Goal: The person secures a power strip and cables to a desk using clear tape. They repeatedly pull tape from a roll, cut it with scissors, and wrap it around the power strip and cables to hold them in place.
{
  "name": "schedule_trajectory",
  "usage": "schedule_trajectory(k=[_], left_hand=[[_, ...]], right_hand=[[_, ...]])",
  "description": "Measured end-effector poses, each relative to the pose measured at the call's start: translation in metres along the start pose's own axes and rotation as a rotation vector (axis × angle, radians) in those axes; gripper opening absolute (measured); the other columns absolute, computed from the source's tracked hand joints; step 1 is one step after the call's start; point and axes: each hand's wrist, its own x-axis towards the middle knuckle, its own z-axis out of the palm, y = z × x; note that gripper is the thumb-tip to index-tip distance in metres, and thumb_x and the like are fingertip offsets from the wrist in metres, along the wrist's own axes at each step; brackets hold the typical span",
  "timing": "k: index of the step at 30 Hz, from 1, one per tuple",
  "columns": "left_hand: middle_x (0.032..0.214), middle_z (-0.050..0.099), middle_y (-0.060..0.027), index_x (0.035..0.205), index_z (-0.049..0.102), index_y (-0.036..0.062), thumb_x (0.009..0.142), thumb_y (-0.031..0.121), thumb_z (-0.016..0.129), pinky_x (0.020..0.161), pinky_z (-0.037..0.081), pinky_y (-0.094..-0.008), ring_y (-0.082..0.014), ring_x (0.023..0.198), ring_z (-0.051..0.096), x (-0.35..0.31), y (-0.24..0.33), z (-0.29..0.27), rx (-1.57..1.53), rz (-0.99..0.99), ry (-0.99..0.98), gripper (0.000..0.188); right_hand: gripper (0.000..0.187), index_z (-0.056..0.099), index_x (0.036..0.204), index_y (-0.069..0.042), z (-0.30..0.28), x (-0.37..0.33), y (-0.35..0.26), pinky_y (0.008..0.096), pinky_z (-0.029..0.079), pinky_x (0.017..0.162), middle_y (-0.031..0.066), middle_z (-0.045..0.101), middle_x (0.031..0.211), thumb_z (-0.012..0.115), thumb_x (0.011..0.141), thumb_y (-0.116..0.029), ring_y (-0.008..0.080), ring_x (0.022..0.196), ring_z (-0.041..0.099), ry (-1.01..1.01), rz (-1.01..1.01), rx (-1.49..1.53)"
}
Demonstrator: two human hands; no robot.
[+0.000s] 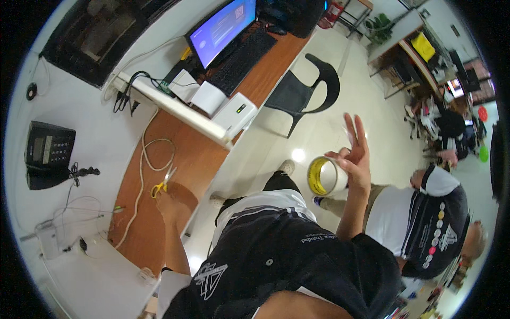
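Note:
My left hand [167, 206] is over the brown desk at the left, its fingers closed at the yellow handles of a pair of scissors [158, 188]. The scissors' blades point away from me. Raised above the floor, my right hand [357, 162] pinches a roll of tape [317, 178] between thumb and finger, with two other fingers stretched upward. The roll's inside is yellow with print, and its open ring is tilted toward my view.
A pale cable [142, 183] loops across the desk [183, 178]. Beyond a low white partition are white boxes [234, 114], a keyboard [244, 61] and a lit monitor [223, 32]. A black chair [297, 90] stands ahead. Another person [425, 223] is close on my right.

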Motion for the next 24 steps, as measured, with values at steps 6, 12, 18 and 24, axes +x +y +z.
schedule_trajectory(k=[6,12,18,24], left_hand=[[0.08,0.073,-0.0168,0.101,0.075,-0.0024,0.098,0.041,0.066,0.073,0.058,-0.0451,-0.0278,0.076,0.072,-0.029,0.195,0.027,-0.675,-0.253,-0.93,0.044],[0.103,0.075,-0.0189,0.11,0.073,0.0019,0.1,0.031,0.063,0.084,0.055,-0.0418,-0.0357,0.091,0.07,0.105,0.443,-0.009,-0.871,0.312,-0.238,0.032],[0.102,0.072,-0.0163,0.119,0.07,0.0005,0.094,0.018,0.07,0.09,0.054,-0.0405,-0.0325,0.098,0.07,0.311,0.642,0.019,-1.086,0.312,0.052,0.03],[0.137,0.052,-0.0209,0.14,0.055,0.004,0.087,0.025,0.076,0.111,0.038,-0.0516,-0.0375,0.129,0.048,0.498,0.77,0.038,-0.776,0.137,0.443,0.06]], right_hand=[[0.11,0.021,0.166,-0.009,-0.16,0.073,-0.045,0.0435,0.063,0.092,0.0195,0.022,0.17,0.084,0.076,-0.006,0.0067,0.074,0.066,0.122,-0.067,-0.179],[0.106,0.025,0.165,-0.01,-0.267,0.192,-0.074,0.0271,0.057,0.083,0.0176,0.022,0.172,0.084,0.077,-0.009,0.0022,0.076,0.056,0.107,-0.143,-0.204],[0.104,0.027,0.165,-0.009,-0.306,0.263,-0.078,0.0193,0.048,0.076,0.0167,0.026,0.171,0.083,0.078,-0.01,-0.0001,0.089,0.056,0.138,-0.086,-0.246],[0.101,0.024,0.167,-0.013,-0.418,0.27,-0.053,0.0169,0.047,0.073,0.0187,0.026,0.171,0.073,0.08,-0.002,0.0113,0.137,0.051,0.122,-0.014,-0.507]])
